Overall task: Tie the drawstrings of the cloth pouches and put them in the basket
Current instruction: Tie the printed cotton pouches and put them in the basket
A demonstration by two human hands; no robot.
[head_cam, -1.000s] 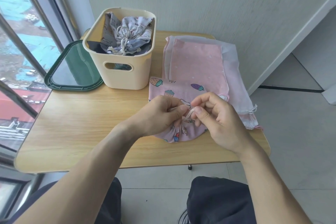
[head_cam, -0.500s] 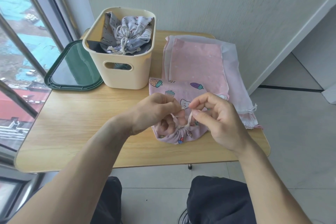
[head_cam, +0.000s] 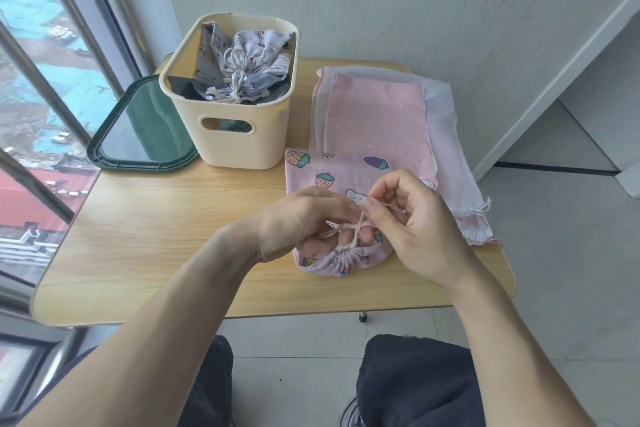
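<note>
A pink pouch printed with strawberries lies on the wooden table, its mouth gathered shut toward me. My left hand and my right hand meet over that mouth, and each pinches a strand of the white drawstring, which crosses between them. The cream basket stands at the back left. It holds tied grey and white pouches with knotted cords on top.
A stack of flat pink and white pouches lies right of the basket, reaching the table's right edge. A dark green lid leans at the table's left, beside the window. The wall runs close behind the table.
My hands have worked the drawstring: the strands now cross in a loop above the gathered mouth. My right hand has lifted slightly, pulling its strand up and to the right.
</note>
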